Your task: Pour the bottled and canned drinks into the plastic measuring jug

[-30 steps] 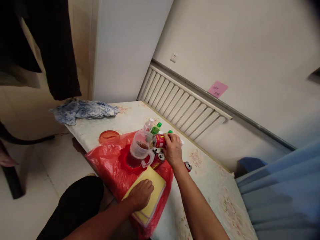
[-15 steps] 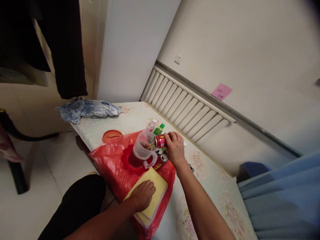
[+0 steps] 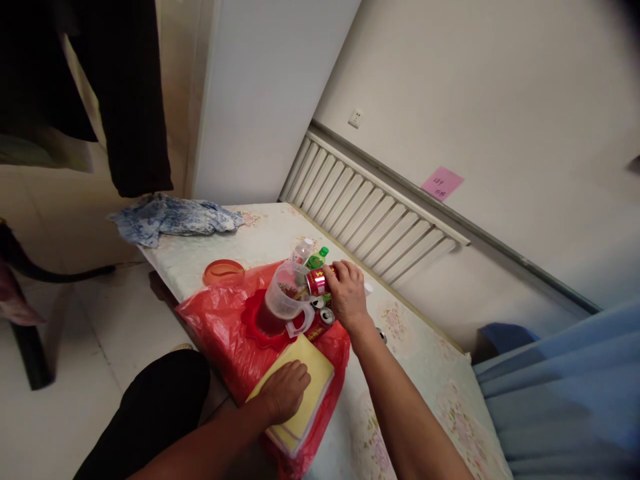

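Observation:
My right hand (image 3: 349, 297) is wrapped round a red drink can (image 3: 317, 281), tilted with its mouth over the rim of a clear plastic pitcher (image 3: 289, 297). Brown liquid runs from the can into the pitcher, where dark liquid with some foam stands in the lower part. The pitcher sits in a red scalloped dish (image 3: 254, 319) on a red plastic bag (image 3: 215, 323). My left hand (image 3: 287, 390) lies on a folded yellow cloth (image 3: 303, 360), its fingers resting on top without gripping. Beside the pitcher handle stands another red can (image 3: 324, 320), its top opened.
Behind the pitcher are a clear bottle (image 3: 303, 251) and a green-capped bottle (image 3: 319, 257). An orange lid (image 3: 223, 272) lies left of them. A blue-white cloth (image 3: 183, 220) lies on the bed's floral cover (image 3: 400, 320). A white radiator (image 3: 365, 207) runs along the wall.
The liquid in the pitcher looks slightly higher as the can keeps pouring. The can has tipped and shifted a little; my left hand stays on the cloth.

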`<state>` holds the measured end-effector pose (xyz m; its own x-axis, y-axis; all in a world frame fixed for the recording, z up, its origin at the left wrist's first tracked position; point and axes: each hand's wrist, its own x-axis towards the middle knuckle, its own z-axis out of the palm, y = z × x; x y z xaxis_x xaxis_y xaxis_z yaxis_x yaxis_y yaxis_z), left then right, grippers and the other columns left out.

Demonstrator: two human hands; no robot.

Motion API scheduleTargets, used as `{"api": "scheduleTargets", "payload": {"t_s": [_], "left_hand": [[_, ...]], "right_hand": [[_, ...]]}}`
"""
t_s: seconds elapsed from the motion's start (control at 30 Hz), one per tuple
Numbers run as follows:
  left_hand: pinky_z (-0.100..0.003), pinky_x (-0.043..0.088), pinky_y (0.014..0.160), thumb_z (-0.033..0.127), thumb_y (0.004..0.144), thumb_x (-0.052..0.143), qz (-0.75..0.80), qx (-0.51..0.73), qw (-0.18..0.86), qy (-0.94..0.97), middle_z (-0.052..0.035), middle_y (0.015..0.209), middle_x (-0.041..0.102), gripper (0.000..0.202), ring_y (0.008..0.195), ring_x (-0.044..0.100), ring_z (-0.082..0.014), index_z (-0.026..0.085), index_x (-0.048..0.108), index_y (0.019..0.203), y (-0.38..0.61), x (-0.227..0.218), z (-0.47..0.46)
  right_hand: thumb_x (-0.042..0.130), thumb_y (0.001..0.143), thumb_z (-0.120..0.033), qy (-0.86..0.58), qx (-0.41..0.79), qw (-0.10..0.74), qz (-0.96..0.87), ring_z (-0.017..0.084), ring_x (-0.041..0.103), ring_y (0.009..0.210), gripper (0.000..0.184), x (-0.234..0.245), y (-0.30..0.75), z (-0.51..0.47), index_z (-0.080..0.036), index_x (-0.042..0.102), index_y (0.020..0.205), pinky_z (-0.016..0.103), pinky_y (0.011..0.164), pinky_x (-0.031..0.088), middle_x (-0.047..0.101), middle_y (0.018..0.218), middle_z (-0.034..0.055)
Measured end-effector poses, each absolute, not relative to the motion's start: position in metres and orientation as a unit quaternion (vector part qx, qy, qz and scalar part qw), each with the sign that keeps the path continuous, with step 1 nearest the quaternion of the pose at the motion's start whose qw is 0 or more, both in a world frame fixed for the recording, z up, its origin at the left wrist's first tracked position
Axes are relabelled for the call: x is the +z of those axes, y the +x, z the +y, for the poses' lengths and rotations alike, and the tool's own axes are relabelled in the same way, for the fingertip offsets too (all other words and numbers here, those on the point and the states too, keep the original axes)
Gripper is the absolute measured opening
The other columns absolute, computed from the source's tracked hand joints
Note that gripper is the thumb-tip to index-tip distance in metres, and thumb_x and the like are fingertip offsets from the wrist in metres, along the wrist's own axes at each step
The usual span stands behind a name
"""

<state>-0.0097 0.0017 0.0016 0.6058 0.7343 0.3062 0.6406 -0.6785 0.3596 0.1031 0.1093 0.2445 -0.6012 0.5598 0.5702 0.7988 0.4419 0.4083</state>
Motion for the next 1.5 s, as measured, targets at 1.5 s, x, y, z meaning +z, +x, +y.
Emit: {"api": "scheduleTargets", "payload": {"t_s": [1.5], "left_hand": [[-0.041, 0.044, 0.096, 0.012, 0.085, 0.051, 0.385, 0.218, 0.109, 0.890, -0.0082, 0.105, 0.062, 0.017, 0.101, 0.054, -0.0259, 0.020, 0.060, 0.098, -0.0096, 0.0019, 0.0026]], "right_hand": [[0.054, 0.096, -0.017, -0.407, -0.342, 0.172, -0.829, 0.032, 0.038, 0.130, 0.040, 0.2412, 0.0987, 0.1092, -0.024, 0.057, 0.136, 0.052, 0.108, 0.031, 0.057, 0.133, 0.0132]]}}
